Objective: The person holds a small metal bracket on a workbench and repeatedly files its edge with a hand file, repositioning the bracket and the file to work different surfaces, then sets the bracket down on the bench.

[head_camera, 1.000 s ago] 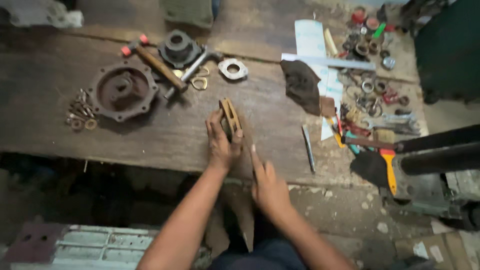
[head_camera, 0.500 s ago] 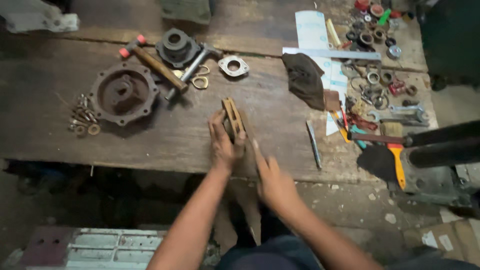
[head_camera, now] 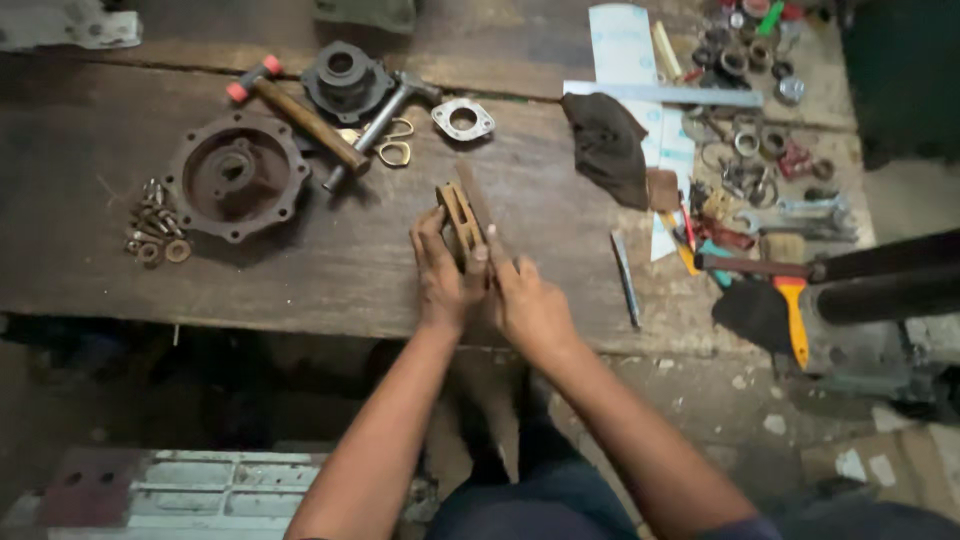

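The right hand (head_camera: 528,305) has come up from the table edge and now touches the flat brown part (head_camera: 462,217) too. The left hand (head_camera: 442,272) grips that part, fingers closed on it. It stands on the rough wooden table (head_camera: 340,270), right of the round rusty metal cover (head_camera: 236,176).
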